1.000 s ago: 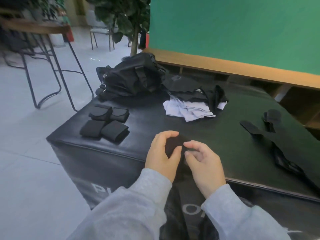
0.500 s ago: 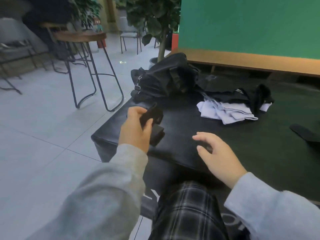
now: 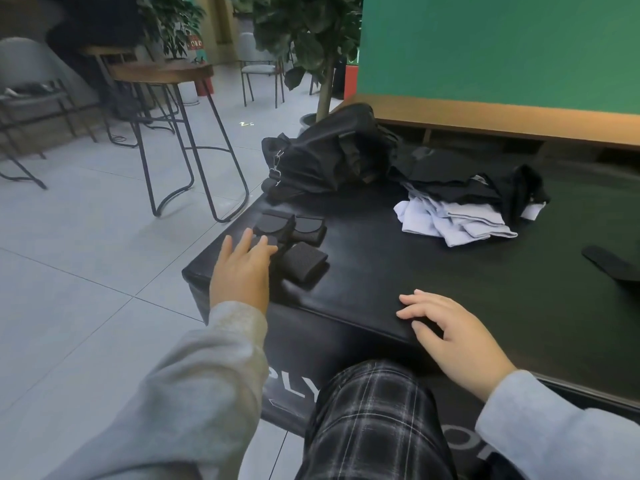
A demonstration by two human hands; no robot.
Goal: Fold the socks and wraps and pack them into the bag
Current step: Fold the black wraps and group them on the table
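Several folded black wraps [image 3: 302, 260] lie grouped at the left corner of the black padded box [image 3: 433, 278]. My left hand [image 3: 242, 271] lies flat on the nearest-left one, fingers straight, pressing it down. My right hand [image 3: 450, 330] rests open on the box near its front edge, holding nothing. The black bag [image 3: 329, 154] sits at the box's far left corner. A pile of white and black socks [image 3: 460, 209] lies to its right. An unfolded black wrap [image 3: 609, 265] shows at the right edge.
A wooden stool with black metal legs [image 3: 180, 133] stands on the tiled floor to the left. A potted tree [image 3: 322, 64] is behind the bag. A green wall and wooden ledge [image 3: 485, 119] bound the far side. My plaid-trousered knee [image 3: 374, 417] is against the box front.
My left hand carried the folded wrap left, set it down among the folded ones and now lies flat on it. My right hand moved apart and rests on the box.
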